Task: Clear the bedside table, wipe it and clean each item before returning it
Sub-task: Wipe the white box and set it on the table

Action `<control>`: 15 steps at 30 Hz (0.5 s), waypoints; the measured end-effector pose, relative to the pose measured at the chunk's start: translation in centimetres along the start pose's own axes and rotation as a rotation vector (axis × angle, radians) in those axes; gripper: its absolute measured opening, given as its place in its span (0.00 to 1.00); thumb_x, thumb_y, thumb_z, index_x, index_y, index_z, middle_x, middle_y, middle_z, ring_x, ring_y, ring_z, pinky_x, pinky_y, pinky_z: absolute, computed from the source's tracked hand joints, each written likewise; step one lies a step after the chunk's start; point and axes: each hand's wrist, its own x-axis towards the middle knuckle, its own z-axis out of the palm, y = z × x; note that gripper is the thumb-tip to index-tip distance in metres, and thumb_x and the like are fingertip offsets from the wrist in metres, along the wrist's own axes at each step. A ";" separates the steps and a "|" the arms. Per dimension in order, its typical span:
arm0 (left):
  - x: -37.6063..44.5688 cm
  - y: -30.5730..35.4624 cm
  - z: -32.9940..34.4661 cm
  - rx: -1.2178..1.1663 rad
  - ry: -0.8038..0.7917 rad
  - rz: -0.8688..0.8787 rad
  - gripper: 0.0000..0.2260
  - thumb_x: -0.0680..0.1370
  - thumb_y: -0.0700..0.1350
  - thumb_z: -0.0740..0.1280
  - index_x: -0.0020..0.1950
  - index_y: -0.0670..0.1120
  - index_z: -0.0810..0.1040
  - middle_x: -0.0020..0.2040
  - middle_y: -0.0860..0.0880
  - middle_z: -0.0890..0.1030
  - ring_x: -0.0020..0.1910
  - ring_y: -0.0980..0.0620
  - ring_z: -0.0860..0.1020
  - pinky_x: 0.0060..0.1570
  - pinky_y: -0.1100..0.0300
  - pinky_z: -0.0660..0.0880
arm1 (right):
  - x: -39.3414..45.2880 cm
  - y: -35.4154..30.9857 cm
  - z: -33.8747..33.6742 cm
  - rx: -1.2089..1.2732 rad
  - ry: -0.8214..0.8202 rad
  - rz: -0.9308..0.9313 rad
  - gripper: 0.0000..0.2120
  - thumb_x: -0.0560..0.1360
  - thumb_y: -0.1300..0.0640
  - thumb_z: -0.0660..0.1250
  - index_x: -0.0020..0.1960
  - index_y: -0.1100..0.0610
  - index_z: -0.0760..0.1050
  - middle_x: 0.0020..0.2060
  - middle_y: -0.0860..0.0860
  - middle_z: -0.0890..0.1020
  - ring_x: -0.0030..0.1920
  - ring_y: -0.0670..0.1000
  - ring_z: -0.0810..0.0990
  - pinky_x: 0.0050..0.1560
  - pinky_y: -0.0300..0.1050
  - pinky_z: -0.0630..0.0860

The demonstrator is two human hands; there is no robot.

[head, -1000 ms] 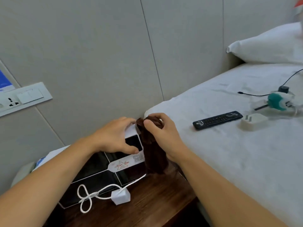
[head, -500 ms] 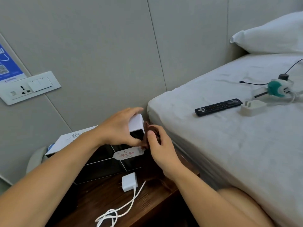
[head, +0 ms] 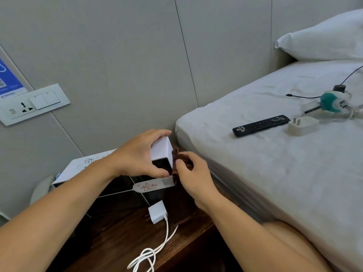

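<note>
Since the previous frame I see little movement: left hand (head: 137, 154) still grips the box (head: 121, 191) at centre frame on the bedside table (head: 117, 238); right hand (head: 193, 179) pinches the brown cloth (head: 179, 156) against its end.

Brown cloth (head: 181, 160) now bunched small in right hand (head: 193, 177), low against the box's (head: 125, 190) bed-side end; a second ago it hung long. White charger (head: 157, 212) lies nearer the bedside table's (head: 121, 238) front edge, cable (head: 155, 250) uncoiled.
</note>
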 end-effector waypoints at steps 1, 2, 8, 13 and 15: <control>0.0 -0.1 0.0 0.001 -0.001 -0.003 0.50 0.60 0.60 0.82 0.78 0.60 0.64 0.68 0.63 0.71 0.65 0.59 0.72 0.64 0.57 0.73 | 0.3 0.8 0.0 -0.081 -0.008 0.106 0.07 0.82 0.56 0.64 0.53 0.48 0.80 0.47 0.47 0.84 0.47 0.44 0.83 0.45 0.39 0.79; 0.1 -0.1 -0.1 0.003 -0.003 -0.010 0.50 0.60 0.60 0.82 0.78 0.61 0.64 0.68 0.64 0.71 0.65 0.59 0.72 0.64 0.57 0.73 | 0.6 1.5 0.0 -0.165 -0.021 0.186 0.07 0.82 0.56 0.63 0.52 0.50 0.80 0.46 0.49 0.84 0.46 0.46 0.84 0.45 0.41 0.80; 0.0 0.1 -0.1 0.007 0.002 -0.009 0.48 0.62 0.56 0.85 0.77 0.60 0.65 0.67 0.63 0.72 0.64 0.59 0.73 0.62 0.59 0.73 | 2.7 1.9 -1.8 -0.450 -0.069 0.101 0.08 0.80 0.56 0.67 0.53 0.52 0.85 0.46 0.50 0.86 0.48 0.52 0.84 0.45 0.42 0.80; -0.5 0.0 0.0 0.014 0.006 -0.014 0.49 0.60 0.59 0.83 0.77 0.62 0.64 0.68 0.65 0.71 0.66 0.59 0.72 0.67 0.53 0.73 | 4.2 1.5 -2.5 -0.591 -0.058 -0.020 0.13 0.78 0.58 0.69 0.61 0.51 0.83 0.53 0.47 0.85 0.56 0.51 0.82 0.59 0.45 0.78; -0.7 0.0 0.0 0.009 0.010 -0.003 0.49 0.60 0.58 0.83 0.77 0.62 0.64 0.68 0.65 0.71 0.66 0.59 0.72 0.67 0.53 0.73 | 4.7 1.0 -3.6 -0.681 -0.058 -0.070 0.16 0.78 0.61 0.70 0.65 0.52 0.82 0.58 0.49 0.84 0.60 0.52 0.81 0.62 0.42 0.73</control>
